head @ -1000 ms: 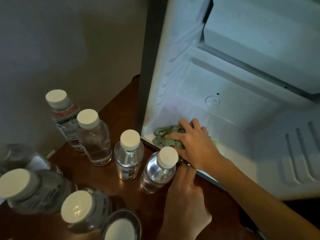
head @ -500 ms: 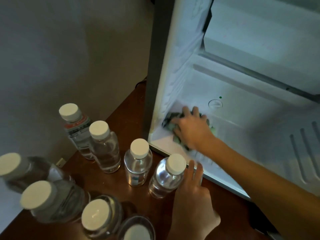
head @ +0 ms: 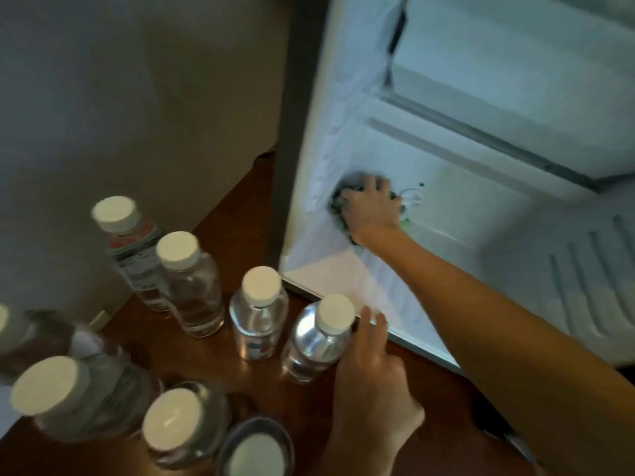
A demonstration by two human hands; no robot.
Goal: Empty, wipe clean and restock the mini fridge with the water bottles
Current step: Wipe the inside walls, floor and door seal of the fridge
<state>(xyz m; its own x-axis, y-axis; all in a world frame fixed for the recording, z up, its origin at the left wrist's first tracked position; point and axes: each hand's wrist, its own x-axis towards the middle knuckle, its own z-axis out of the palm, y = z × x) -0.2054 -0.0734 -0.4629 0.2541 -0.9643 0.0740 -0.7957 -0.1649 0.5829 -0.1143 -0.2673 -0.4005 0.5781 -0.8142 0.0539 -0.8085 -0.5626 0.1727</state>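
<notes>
Head view — water bottles crowd wood beside fridge.

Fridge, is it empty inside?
Empty where visible: only the right hand and cloth are inside the fridge; the bottles stand outside.

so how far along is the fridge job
Emptying looks done: the bottles stand outside the fridge, none seen inside. Wiping is in hand: the right hand presses a cloth into the rear left corner, the left hand at the front edge. Restocking is left.
</notes>
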